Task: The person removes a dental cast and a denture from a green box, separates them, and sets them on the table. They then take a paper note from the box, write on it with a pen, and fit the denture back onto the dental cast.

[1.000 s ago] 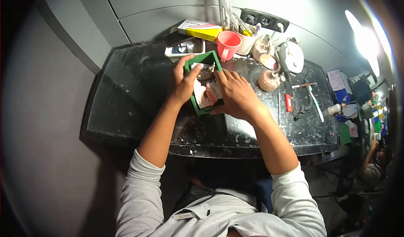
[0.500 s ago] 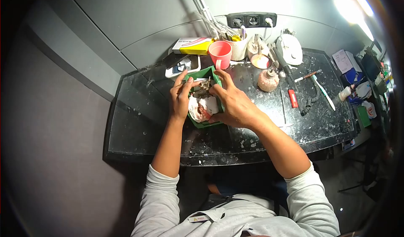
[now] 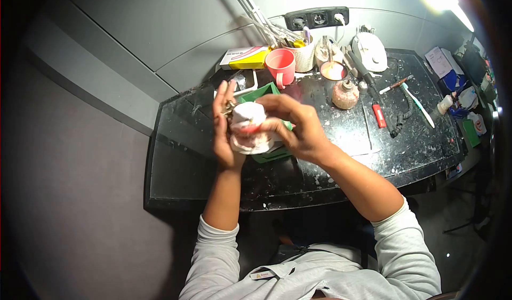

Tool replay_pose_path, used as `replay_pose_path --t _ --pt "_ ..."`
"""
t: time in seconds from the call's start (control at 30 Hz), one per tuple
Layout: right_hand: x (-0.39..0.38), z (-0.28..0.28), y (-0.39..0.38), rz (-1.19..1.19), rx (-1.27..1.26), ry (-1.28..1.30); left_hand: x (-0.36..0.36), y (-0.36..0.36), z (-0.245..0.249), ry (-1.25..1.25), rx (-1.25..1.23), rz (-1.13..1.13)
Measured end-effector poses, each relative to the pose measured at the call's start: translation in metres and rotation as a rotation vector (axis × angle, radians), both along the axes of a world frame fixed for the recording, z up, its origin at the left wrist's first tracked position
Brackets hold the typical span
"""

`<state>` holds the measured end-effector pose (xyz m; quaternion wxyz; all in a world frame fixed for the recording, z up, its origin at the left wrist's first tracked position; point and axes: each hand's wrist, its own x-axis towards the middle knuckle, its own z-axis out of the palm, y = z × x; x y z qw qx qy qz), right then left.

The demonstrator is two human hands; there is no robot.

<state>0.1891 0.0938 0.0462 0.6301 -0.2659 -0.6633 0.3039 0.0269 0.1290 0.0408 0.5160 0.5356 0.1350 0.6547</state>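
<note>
Above a green box [image 3: 274,154] on a black worktop [image 3: 326,178], the right hand [image 3: 298,128] grips a white-and-pink dental model [image 3: 250,132] between bent fingers and thumb, while the left hand [image 3: 225,134], fingers extended, supports its other side.

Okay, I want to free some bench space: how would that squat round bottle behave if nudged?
The squat bottle would probably slide rather than tip under a light nudge, its body being wide and low. Knocked over, its rounded sides might let it roll on the bench. It looks rigid, perhaps glass, so possibly fragile.
</note>
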Motion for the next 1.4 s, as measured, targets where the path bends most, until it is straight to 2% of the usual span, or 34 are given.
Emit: replay_pose_path --t 0.03,0.1,0.27,0.33,0.4,0.47,0.53,0.6,0.67,0.8,0.9,1.0,1.07,1.2,1.27,1.4 --pt "0.001 -0.001 0.004 0.045 -0.06 0.084 -0.002 0.002 -0.006 0.04 0.025 -0.108" --pt "0.004 0.002 0.005 0.136 -0.166 0.233 0.005 -0.002 -0.012 0.049 0.025 -0.085" --pt "0.011 0.0 0.001 0.106 -0.218 0.191 0.008 -0.004 -0.011 0.152 0.046 -0.001" --pt "0.014 0.01 -0.008 0.125 -0.076 0.001 0.003 -0.004 -0.009 0.123 -0.041 0.005" --pt "0.011 0.018 -0.014 0.137 -0.059 -0.055 0.005 -0.007 -0.007 0.107 -0.073 0.076" --pt "0.006 0.014 -0.012 0.116 -0.084 -0.022 0.004 -0.008 -0.004 0.2 -0.084 0.134" --pt "0.007 0.011 -0.007 0.119 -0.151 0.011 0.004 -0.005 -0.006 0.148 -0.12 0.071" --pt "0.01 0.008 -0.002 0.073 -0.23 0.035 0.002 -0.003 -0.005 0.015 -0.097 -0.174" --pt "0.012 0.007 -0.001 0.145 -0.27 0.183 0.0 -0.006 -0.001 0.074 -0.104 -0.135" --pt "0.013 0.009 -0.001 0.153 -0.297 0.203 -0.01 0.004 -0.015 0.14 -0.179 -0.109" --pt "0.011 0.01 -0.006 0.147 -0.25 0.074 -0.008 0.0 -0.014 0.09 -0.135 -0.077" --pt "0.009 0.016 -0.012 0.224 -0.281 0.109 0.003 -0.008 -0.006 0.017 -0.204 -0.023" --pt "0.007 0.016 -0.011 0.248 -0.268 0.146 -0.001 -0.003 -0.012 0.066 -0.177 -0.057" --pt "0.01 0.008 -0.002 0.145 -0.221 0.107 -0.002 0.001 -0.015 0.115 -0.265 -0.092" --pt "0.012 0.006 0.001 0.106 -0.197 0.082 -0.003 0.002 -0.016 0.061 -0.319 -0.119" --pt "0.014 0.007 0.002 -0.01 -0.13 0.006 -0.008 0.003 -0.017 0.087 -0.294 -0.18"
